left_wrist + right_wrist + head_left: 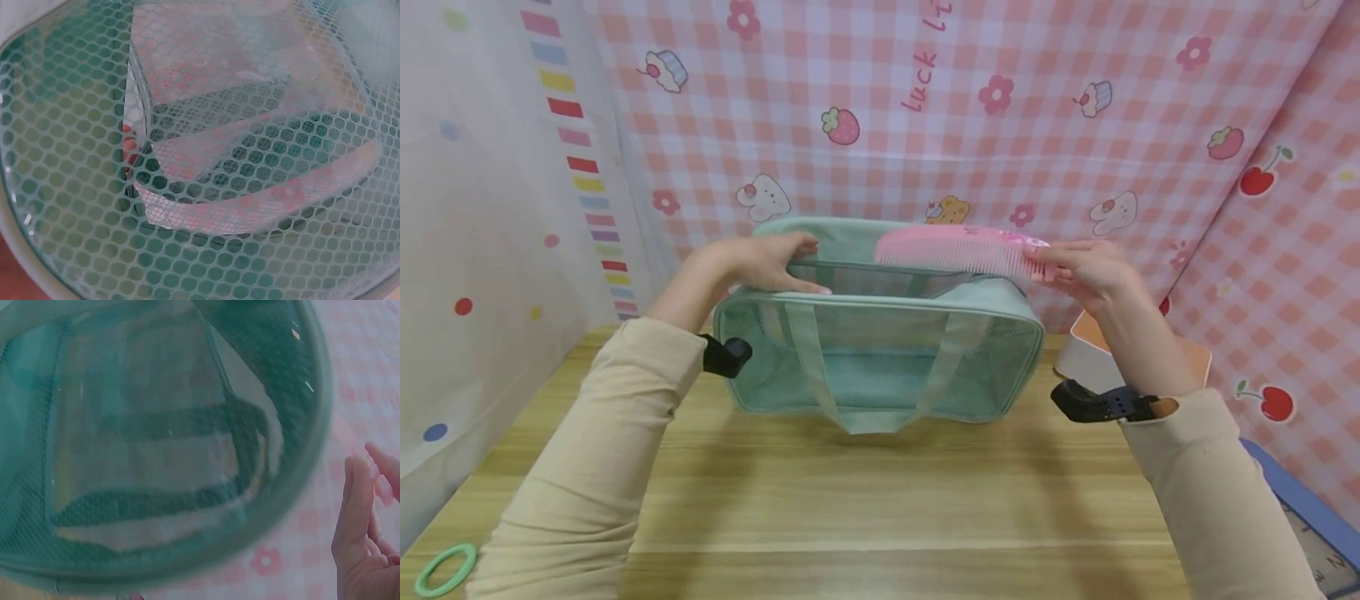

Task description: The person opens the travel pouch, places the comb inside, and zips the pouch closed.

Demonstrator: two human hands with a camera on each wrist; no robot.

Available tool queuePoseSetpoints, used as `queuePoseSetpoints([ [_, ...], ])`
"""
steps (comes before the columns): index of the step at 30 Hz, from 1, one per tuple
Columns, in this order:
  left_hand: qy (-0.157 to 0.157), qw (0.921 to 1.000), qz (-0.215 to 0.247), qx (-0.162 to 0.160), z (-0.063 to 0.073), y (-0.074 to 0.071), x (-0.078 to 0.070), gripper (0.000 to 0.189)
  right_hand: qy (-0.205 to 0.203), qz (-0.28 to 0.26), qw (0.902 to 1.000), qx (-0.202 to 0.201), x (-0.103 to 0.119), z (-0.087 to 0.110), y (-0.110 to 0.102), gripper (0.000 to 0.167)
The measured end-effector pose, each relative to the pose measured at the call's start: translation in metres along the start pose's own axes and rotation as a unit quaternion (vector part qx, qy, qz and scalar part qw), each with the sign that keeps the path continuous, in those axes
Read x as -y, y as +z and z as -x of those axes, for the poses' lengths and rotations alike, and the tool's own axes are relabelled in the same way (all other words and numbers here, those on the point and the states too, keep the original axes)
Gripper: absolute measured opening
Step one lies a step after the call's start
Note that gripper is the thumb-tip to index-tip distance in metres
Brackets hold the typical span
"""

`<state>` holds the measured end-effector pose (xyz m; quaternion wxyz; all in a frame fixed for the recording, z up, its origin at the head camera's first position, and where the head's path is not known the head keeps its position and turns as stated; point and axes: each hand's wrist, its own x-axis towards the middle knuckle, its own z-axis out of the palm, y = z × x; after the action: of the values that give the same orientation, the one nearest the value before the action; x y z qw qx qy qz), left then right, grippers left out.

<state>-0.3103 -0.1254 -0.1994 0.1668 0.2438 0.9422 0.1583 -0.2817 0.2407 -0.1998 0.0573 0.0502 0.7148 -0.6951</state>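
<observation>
A mint-green bag (880,383) with clear panels and mesh ends stands on the table, its top open and a strap handle hanging down the front. At the left of its opening is my left hand (771,260), thumb and fingers spread, touching the rim. My right hand (1093,271) pinches one end of a pink comb (955,250), held level above the right part of the opening, teeth downward. In the right wrist view, my right hand (369,531) shows beyond the bag's rounded end (294,481). Mesh fills most of the left wrist view, with the bag's inside (250,156) behind it.
A white box (1086,354) with a brown top stands behind my right forearm. At the lower right is a blue-framed clock (1311,508), partly covered by my sleeve. A green ring (447,571) lies at the table's lower left. Patterned cloth (880,158) hangs close behind the bag.
</observation>
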Motion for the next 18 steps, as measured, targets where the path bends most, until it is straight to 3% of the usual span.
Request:
queuePoseSetpoints([
  [12, 0.007, 1.0, 0.001, 0.0, -0.001, -0.001, 0.001, 0.081, 0.023, 0.091, 0.9951, -0.033, 0.005, -0.011, 0.051, 0.008],
  [18, 0.017, 0.9998, 0.011, -0.006, -0.001, 0.0, 0.002, 0.078, 0.043, 0.104, 0.9935, -0.018, 0.005, -0.019, 0.07, 0.035],
])
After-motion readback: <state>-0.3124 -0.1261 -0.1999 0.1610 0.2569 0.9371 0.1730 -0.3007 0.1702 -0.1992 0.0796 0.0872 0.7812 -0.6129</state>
